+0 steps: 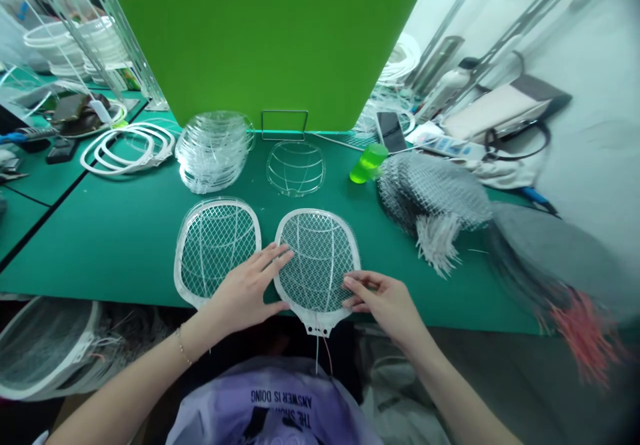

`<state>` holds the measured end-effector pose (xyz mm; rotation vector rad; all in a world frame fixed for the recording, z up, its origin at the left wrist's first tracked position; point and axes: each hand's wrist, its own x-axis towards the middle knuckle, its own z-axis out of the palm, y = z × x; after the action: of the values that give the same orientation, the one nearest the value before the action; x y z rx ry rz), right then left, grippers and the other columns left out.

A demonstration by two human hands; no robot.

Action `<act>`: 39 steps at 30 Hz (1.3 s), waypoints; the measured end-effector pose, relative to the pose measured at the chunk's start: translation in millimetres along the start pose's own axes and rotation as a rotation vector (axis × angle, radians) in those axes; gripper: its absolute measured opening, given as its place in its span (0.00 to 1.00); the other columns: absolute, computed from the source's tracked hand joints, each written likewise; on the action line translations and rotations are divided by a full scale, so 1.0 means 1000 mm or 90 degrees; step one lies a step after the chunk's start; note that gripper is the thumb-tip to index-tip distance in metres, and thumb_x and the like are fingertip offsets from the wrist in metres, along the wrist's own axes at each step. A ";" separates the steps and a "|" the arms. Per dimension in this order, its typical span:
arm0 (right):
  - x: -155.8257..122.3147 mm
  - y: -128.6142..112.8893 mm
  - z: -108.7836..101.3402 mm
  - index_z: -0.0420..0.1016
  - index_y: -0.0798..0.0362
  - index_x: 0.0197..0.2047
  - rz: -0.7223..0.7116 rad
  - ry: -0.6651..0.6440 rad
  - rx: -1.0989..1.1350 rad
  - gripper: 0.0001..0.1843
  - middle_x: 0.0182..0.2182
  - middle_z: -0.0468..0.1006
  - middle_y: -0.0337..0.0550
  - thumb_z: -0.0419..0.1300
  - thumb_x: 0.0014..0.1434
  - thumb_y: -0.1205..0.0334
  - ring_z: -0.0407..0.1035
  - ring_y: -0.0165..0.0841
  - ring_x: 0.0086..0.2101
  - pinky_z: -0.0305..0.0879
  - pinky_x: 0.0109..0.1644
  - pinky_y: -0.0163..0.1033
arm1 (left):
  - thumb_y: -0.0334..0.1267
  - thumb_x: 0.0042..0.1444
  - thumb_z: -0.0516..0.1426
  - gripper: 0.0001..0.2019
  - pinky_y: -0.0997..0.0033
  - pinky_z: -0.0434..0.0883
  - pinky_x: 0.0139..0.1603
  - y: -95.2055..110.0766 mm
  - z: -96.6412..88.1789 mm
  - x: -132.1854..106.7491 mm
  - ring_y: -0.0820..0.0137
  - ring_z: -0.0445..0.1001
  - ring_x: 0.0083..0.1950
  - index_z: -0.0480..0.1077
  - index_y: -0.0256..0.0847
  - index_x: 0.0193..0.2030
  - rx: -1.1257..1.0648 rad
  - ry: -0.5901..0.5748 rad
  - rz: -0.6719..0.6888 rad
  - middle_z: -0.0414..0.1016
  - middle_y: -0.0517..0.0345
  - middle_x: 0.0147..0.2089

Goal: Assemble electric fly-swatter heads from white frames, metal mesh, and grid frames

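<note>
Two white oval racket frames with wire mesh lie side by side at the near edge of the green table (125, 245). My left hand (247, 291) rests flat with fingers spread, between them, fingertips on the left rim of the right frame (317, 261). My right hand (383, 298) pinches the right frame's lower right rim. A thin wire hangs from that frame's neck. The left frame (213, 245) lies untouched beside my left hand.
A stack of clear plastic grids (215, 151) and one single grid (295, 168) lie further back before a green partition (270, 38). A pile of metal mesh sheets (433, 198) and a green bottle (367, 163) sit right. White rings (127, 148) lie left.
</note>
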<state>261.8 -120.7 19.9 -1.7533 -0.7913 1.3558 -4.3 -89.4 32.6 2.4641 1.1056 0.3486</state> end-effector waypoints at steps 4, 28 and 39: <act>0.000 0.000 0.000 0.80 0.56 0.32 0.019 0.012 0.006 0.26 0.26 0.81 0.45 0.77 0.34 0.46 0.77 0.35 0.21 0.76 0.24 0.36 | 0.47 0.61 0.61 0.31 0.47 0.58 0.72 0.000 0.001 0.001 0.56 0.56 0.74 0.59 0.44 0.69 0.030 -0.039 0.026 0.60 0.50 0.72; -0.011 0.029 -0.022 0.79 0.49 0.51 -0.631 0.074 -0.680 0.19 0.53 0.80 0.44 0.49 0.64 0.65 0.67 0.48 0.60 0.47 0.68 0.70 | 0.47 0.67 0.53 0.25 0.46 0.58 0.70 0.036 -0.007 0.048 0.52 0.58 0.72 0.64 0.38 0.67 0.116 -0.077 0.095 0.58 0.46 0.73; -0.042 0.042 -0.019 0.73 0.53 0.53 -0.757 0.064 -0.607 0.19 0.50 0.80 0.48 0.51 0.61 0.72 0.71 0.43 0.56 0.59 0.65 0.60 | 0.48 0.60 0.60 0.33 0.50 0.61 0.68 0.035 0.005 0.063 0.48 0.56 0.73 0.61 0.40 0.70 0.093 -0.205 0.089 0.53 0.45 0.75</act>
<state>270.9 -181.3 7.6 -1.3930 -2.1619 0.0337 61.7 -64.8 48.0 2.6127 0.8524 -0.0927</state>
